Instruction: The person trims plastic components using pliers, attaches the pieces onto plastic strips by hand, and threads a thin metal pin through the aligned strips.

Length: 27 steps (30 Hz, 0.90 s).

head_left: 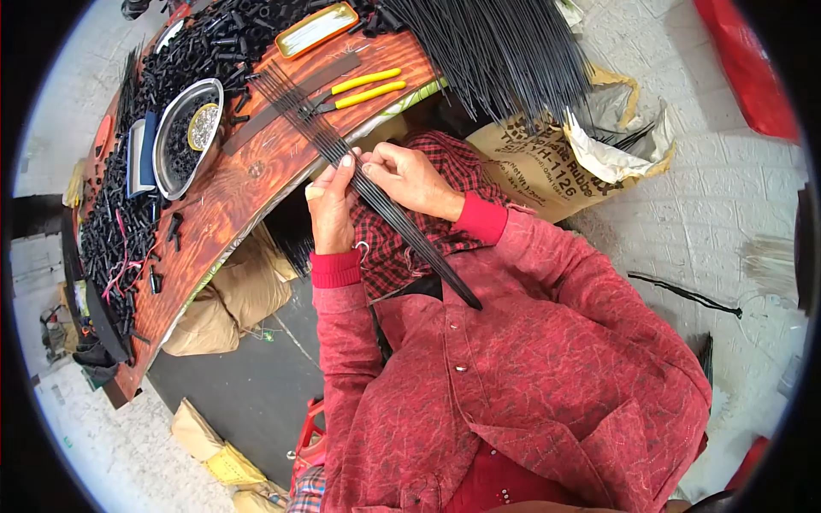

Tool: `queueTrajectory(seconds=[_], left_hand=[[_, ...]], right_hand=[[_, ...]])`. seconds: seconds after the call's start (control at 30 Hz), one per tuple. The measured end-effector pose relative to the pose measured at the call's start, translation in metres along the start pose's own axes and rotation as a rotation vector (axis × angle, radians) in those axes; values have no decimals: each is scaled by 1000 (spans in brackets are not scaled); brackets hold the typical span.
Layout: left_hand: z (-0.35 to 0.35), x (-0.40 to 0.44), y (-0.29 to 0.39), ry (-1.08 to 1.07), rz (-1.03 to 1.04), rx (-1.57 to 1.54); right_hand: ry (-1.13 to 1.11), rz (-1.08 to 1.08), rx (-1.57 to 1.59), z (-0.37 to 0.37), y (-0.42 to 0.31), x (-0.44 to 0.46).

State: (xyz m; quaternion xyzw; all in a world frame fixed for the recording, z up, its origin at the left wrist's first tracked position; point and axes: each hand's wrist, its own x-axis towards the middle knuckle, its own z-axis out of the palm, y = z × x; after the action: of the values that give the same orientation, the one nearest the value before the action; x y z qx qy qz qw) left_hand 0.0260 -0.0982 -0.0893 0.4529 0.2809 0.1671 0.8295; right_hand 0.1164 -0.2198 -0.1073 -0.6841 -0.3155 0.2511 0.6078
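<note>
A bundle of thin black rods point(406, 227) slants from the wooden table edge down toward the red jacket. My left hand point(332, 208) is closed around it from below, thumb pressed on top. On the upper side, my right hand point(416, 181) is bent over the same bundle, its fingertips pinching rods close to the left thumb. The rods fan out a little over the table beyond the hands. Just past them lie pliers with yellow handles point(369, 88) and a flat dark metal strip point(329, 73).
A metal bowl point(162, 154) of small black parts holds a round tin point(203, 126). Loose black pieces point(111, 214) cover the far part of the wooden table point(205, 248). An orange-rimmed tray point(316, 31) lies behind. Many long black rods point(505, 51) overhang a printed sack point(522, 171).
</note>
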Motion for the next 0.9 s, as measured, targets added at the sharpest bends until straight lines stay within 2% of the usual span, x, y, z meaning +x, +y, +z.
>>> queueTrajectory(seconds=[0.1,0.17,0.2,0.27,0.3,0.37,0.5,0.53,0.57,0.63,0.77,0.8,0.9], left_hand=[[0,8,-1,3,6,-17],[-3,13,-2,-10,26,-25],[-3,13,-3,-10,32,-23],[2,12,-1,15,-3,-41],[0,15,-1,12,2,-39],[-1,20,1,-40,-14,-102],[5,24,5,-13,10,-123],[0,18,14,-128,-16,-95],[2,14,16,-131,-11,-95],[5,10,18,-81,-37,29],[-18,-2,27,-119,28,152],[-29,-4,31,34,79,305],[-41,-17,58,178,340,446]], right_hand=[[15,-1,-78,4,-4,6],[146,-220,-257,8,-1,12],[147,-225,-256,8,0,11],[-199,220,178,5,-14,6],[-198,214,178,6,-14,10],[-269,369,347,13,-16,19],[-257,421,448,11,-34,27],[-329,427,493,9,-28,31],[-330,422,491,8,-23,32],[-389,404,496,6,-20,32],[-391,412,469,-1,-35,25],[-405,389,494,-4,-37,24],[-445,314,464,-12,-56,25]])
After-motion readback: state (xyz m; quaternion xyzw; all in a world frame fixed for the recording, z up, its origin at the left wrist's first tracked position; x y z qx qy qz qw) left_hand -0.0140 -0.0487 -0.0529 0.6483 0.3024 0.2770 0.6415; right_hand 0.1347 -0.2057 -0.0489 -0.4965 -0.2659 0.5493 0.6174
